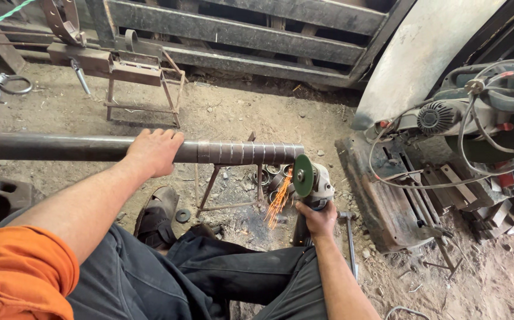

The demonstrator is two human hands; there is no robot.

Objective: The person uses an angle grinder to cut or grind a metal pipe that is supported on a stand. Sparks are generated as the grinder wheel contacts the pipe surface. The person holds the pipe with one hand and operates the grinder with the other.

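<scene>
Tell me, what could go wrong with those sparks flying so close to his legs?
Sparks from the angle grinder fall toward the dark trousers and could scorch them. Both the left hand steadying the pipe and the right hand are bare. The pipe might roll on its stand and jam the green disc.

Chop saw (pixel 446 118) with tangled cables, rusty stand (pixel 141 65), washer (pixel 182 216) on dirt
</scene>
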